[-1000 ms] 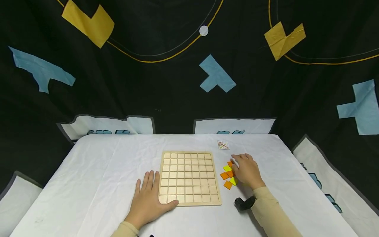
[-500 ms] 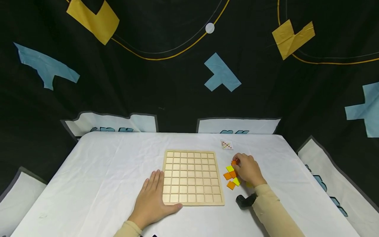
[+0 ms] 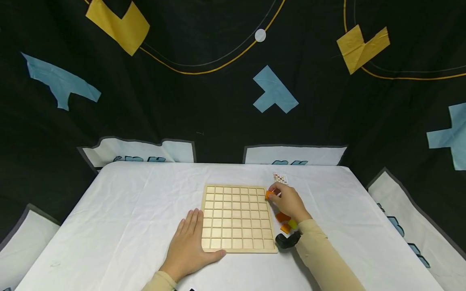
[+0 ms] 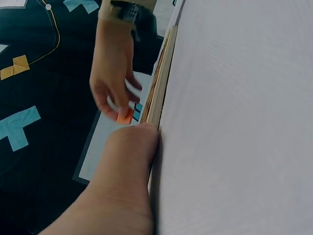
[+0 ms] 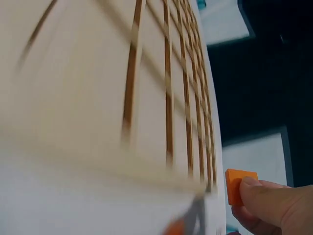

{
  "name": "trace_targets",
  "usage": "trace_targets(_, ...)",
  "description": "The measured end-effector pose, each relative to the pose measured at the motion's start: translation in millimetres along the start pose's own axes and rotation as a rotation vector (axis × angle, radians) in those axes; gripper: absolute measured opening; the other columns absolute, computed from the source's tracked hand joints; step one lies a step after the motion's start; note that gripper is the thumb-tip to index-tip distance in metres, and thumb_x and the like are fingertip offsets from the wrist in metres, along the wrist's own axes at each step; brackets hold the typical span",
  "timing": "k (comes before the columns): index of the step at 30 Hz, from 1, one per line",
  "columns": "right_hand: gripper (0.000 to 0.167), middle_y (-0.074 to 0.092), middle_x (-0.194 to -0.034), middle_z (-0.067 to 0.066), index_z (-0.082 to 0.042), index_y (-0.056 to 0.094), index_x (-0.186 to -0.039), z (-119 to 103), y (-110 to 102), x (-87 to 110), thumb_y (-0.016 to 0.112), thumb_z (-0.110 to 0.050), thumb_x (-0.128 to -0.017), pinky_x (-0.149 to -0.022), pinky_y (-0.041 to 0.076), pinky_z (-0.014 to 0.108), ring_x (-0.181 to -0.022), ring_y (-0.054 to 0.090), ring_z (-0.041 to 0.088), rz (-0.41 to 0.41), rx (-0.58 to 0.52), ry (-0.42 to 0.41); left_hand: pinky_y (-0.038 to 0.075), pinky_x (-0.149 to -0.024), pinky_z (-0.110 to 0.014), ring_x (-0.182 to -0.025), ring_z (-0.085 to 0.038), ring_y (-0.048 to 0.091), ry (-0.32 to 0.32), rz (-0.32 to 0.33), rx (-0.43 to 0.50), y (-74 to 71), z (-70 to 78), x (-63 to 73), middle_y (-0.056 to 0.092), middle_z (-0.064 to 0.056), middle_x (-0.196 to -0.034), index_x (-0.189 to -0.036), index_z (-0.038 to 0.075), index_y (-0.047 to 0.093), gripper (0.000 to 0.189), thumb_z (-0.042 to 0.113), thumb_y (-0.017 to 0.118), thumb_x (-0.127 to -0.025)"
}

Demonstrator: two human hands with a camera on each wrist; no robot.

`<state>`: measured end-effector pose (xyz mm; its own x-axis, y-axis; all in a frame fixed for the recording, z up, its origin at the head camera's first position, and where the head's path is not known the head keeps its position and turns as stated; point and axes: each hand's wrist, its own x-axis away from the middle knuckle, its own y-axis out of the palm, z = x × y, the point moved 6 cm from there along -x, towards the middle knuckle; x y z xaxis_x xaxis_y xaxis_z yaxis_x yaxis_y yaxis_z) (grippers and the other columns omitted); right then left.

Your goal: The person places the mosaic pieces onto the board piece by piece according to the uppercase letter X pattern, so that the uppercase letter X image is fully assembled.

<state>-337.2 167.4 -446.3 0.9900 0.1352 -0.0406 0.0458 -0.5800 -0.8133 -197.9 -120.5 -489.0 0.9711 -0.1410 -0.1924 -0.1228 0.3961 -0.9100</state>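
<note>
A pale wooden grid board [image 3: 236, 218] lies flat on the table. My left hand [image 3: 187, 246] rests along its left edge, fingers straight, with the thumb at the near left corner. At the board's far right corner, my right hand [image 3: 289, 201] pinches an orange square tile [image 3: 269, 195] between thumb and fingers. In the right wrist view the orange tile [image 5: 239, 186] is held upright, above the table. Beneath the right hand and wrist lie several loose tiles, among them an orange tile [image 3: 285, 228] and a yellow tile [image 3: 293, 223]; others are partly hidden.
A small card with a coloured grid pattern [image 3: 280, 178] lies beyond the right hand, partly covered by it. A black wrist-worn device [image 3: 287, 241] hangs by the right sleeve, close to the board's right edge. White cloth covers the table [image 3: 120, 210].
My right hand has picked an orange tile from the pile and moved it left to the board's far right corner. The left hand keeps its place on the board; the head view shifted slightly.
</note>
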Motion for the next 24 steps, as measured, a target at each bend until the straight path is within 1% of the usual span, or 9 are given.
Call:
trace_targets(5,0.008,0.067,-0.088,-0.001,-0.019,0.067,-0.101,-37.2,24.6,-7.4,0.070,-0.020,-0.093,-0.060,0.047,0.026,-0.072,0.057,0.014,-0.039,-0.082,-0.079,0.022,-0.123,-0.053,-0.153,-0.037,0.019,-0.008,-0.017,-0.006,-0.6,-1.1,0.8,0.021,-0.022,-0.163,-0.154,-0.006,0.024,0.132,0.090,0.055,-0.068)
trace_targets(11,0.008,0.066,-0.086,-0.003,-0.019,0.067,-0.101,-75.7,53.3,-16.5,0.069,-0.020,-0.094,-0.066,0.046,0.028,-0.074,0.057,0.013,-0.087,-0.097,-0.162,0.023,-0.123,-0.053,-0.152,-0.037,0.022,-0.008,0.003,-0.006,-3.0,-1.2,0.8,0.023,-0.022,-0.163,-0.154,-0.006,0.025,0.132,0.089,0.057,-0.068)
trace_targets(15,0.009,0.064,-0.084,-0.003,-0.018,0.067,-0.102,-91.7,71.5,-19.3,0.069,-0.021,-0.094,-0.072,0.047,0.030,-0.075,0.055,0.013,-0.107,-0.095,-0.183,0.023,-0.123,-0.052,-0.152,-0.037,0.022,-0.004,0.010,-0.004,-2.3,-1.0,1.0,0.024,-0.022,-0.162,-0.154,-0.006,0.025,0.132,0.089,0.056,-0.068)
trace_targets(17,0.010,0.064,-0.083,-0.004,-0.017,0.067,-0.103,-97.6,79.2,-19.5,0.069,-0.021,-0.094,-0.073,0.048,0.030,-0.074,0.055,0.013,-0.108,-0.097,-0.188,0.023,-0.123,-0.051,-0.152,-0.036,0.023,-0.005,0.008,-0.007,-1.2,-1.2,1.0,0.025,-0.022,-0.162,-0.154,-0.006,0.025,0.132,0.090,0.055,-0.068)
trace_targets(21,0.012,0.064,-0.082,-0.005,-0.017,0.068,-0.105,-108.4,90.2,-19.4,0.069,-0.023,-0.094,-0.071,0.048,0.029,-0.071,0.055,0.011,-0.087,-0.090,-0.209,0.024,-0.123,-0.051,-0.152,-0.036,0.023,-0.005,0.003,-0.011,-0.6,-1.4,1.3,0.025,-0.022,-0.162,-0.154,-0.006,0.026,0.132,0.091,0.054,-0.068)
trace_targets(24,0.012,0.065,-0.081,-0.006,-0.018,0.069,-0.105,-115.8,95.6,-20.2,0.069,-0.024,-0.094,-0.068,0.048,0.027,-0.069,0.055,0.009,-0.063,-0.051,-0.229,0.024,-0.123,-0.051,-0.152,-0.036,0.023,-0.002,0.004,-0.009,-2.1,-1.1,1.0,0.025,-0.022,-0.162,-0.153,-0.006,0.026,0.132,0.091,0.053,-0.069)
